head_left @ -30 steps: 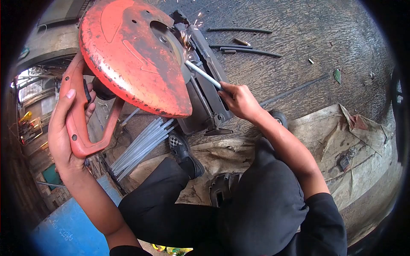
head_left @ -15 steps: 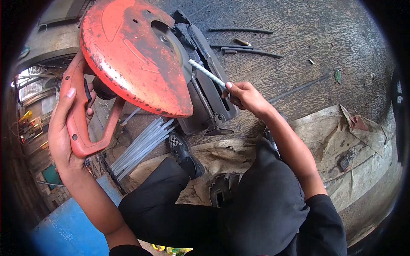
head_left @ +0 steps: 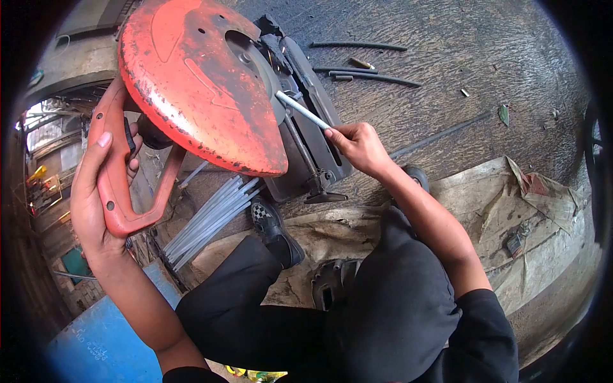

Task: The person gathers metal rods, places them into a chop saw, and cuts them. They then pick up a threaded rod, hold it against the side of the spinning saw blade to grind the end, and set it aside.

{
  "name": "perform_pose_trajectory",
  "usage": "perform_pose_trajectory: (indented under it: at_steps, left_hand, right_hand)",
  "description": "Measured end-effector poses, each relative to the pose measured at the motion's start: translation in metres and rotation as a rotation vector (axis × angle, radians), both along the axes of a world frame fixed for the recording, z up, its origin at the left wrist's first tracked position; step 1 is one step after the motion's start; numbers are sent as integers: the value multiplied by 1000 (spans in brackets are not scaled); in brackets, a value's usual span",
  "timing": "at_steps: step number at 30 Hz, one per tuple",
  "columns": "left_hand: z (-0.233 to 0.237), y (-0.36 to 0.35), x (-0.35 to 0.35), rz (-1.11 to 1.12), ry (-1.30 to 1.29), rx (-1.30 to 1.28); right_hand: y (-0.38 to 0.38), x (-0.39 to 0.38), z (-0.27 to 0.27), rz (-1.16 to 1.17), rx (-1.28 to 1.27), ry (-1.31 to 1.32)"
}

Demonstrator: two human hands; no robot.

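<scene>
My left hand (head_left: pixel 92 207) is wrapped round the orange D-shaped handle (head_left: pixel 115 185) of a cut-off saw, with fingers by the black trigger (head_left: pixel 129 137). The scuffed orange blade guard (head_left: pixel 198 89) covers most of the grey cutting disc (head_left: pixel 273 83). In my right hand (head_left: pixel 359 148), thumb and fingers grip a pale metal rod (head_left: pixel 303 110). The rod's far end meets the disc's edge, though exact contact is hard to tell. Below it lie the saw's dark base (head_left: pixel 325 108) and a clamp screw (head_left: pixel 300 143). Tiny sparks show near the back of the base.
A bundle of grey rods (head_left: pixel 214 214) lies on the ground left of my shoe (head_left: pixel 274 230). Dark rod pieces (head_left: pixel 377 78) are scattered beyond the saw. A dirty cloth sheet (head_left: pixel 472 204) spreads at right, and a blue panel (head_left: pixel 115 332) stands at lower left.
My right hand and the rod have shifted slightly left, farther along the disc's edge. Small sparks now appear behind the disc. My left hand stays on the handle.
</scene>
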State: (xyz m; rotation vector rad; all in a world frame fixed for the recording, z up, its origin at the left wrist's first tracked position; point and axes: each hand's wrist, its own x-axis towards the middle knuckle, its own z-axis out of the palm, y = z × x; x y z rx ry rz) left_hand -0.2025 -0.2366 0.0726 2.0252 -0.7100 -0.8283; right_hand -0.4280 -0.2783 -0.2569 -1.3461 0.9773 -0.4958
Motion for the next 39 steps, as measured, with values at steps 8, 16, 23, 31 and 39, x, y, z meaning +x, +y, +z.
perform_pose_trajectory:
  at_steps: [8,16,23,31,39]
  left_hand:
    - [-1,0,-1,-1,-17,-9]
    - [0,-1,5,-30,-20,35]
    - [-2,-1,1,8,17,-24]
    - [-2,0,1,10,37,-28]
    - [-2,0,0,28,20,-50]
  right_hand:
    - [1,-4,6,-107,-487,171]
    - [-72,-21,6,-130,-757,404]
    - [-101,-15,31,-59,-1080,506]
    - [-98,-5,55,-3,-1213,568]
    - [-93,-5,56,11,-1261,615]
